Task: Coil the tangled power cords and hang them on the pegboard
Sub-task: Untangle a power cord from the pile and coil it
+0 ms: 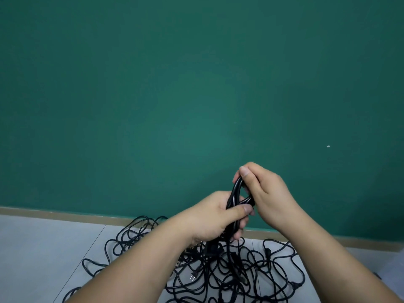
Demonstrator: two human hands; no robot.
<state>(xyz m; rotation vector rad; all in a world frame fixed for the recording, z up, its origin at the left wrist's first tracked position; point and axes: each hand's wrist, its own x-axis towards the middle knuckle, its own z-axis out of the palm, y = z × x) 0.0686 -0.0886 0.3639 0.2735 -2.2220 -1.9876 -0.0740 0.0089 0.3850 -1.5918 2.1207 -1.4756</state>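
**While both hands hold one coil above the tangle**

Where the two hands meet, a narrow coil of glossy black power cord stands roughly upright, several loops laid together.

- Left hand: grips the lower end of the coil. The thumb lies across the front of the loops and the fingers curl round from behind and below.
- Right hand: pinches the top of the coil, with the thumb tip on the near side and the fingers wrapped over the far side. The two hands touch, or nearly touch, at the coil's right edge.
- Under the left-hand grip, a black strand drops straight from the coil into the heap below.
- Directly below the grip: a tangled heap of thin black power cords spreads over the pale grey tiled floor. Loops trail out to the left and right of the grip.
- Below and left of the grip, a black two-pronged plug lies on the heap, prongs pointing down-left.
- Behind the grip: a plain dark green wall with a tan skirting strip at its foot.
- Up and right of the grip, well apart from it, is a small white fleck on the wall. It is too small to identify.
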